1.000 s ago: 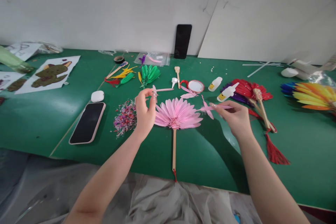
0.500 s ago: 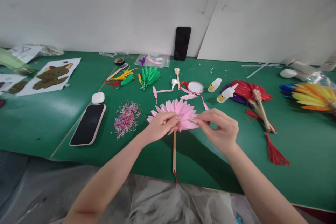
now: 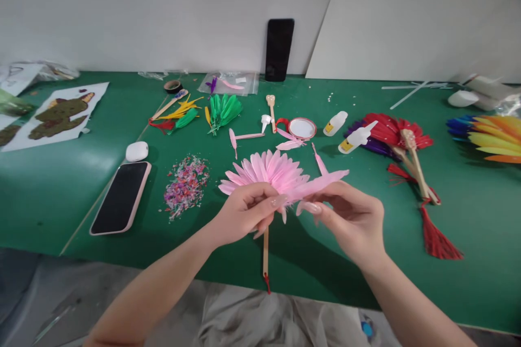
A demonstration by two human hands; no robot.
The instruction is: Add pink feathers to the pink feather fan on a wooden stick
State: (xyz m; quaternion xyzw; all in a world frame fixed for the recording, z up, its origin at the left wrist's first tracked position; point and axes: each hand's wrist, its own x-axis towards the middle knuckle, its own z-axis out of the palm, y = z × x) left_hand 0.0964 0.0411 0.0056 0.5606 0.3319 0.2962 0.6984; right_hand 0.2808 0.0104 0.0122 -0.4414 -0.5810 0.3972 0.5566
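Observation:
Between my hands a pink feather [image 3: 315, 184] is held nearly level, its tip pointing right. My left hand [image 3: 254, 209] pinches its left end between thumb and fingers. The curled fingers of my right hand [image 3: 345, 217] touch it from below and behind, thumb and fingertips close together. Below the hands lies a pink feather fan [image 3: 264, 168] with a wooden stick handle [image 3: 266, 252] toward me; my hands hide its lower middle. Loose pink feathers [image 3: 290, 143] lie beyond the fan, beside a round white lid [image 3: 302, 128].
Two glue bottles [image 3: 353, 140] and a red feather fan [image 3: 396, 133] are right of the hands. Colourful chips [image 3: 186, 187] and a phone [image 3: 121, 198] lie left. Green feathers [image 3: 225, 113] lie farther back; a dark phone [image 3: 279, 50] leans against the wall.
The pink feather now shows broadside between my hands, where before it was hardly visible. My right hand has turned and moved slightly down and right. The camera view has shifted a little.

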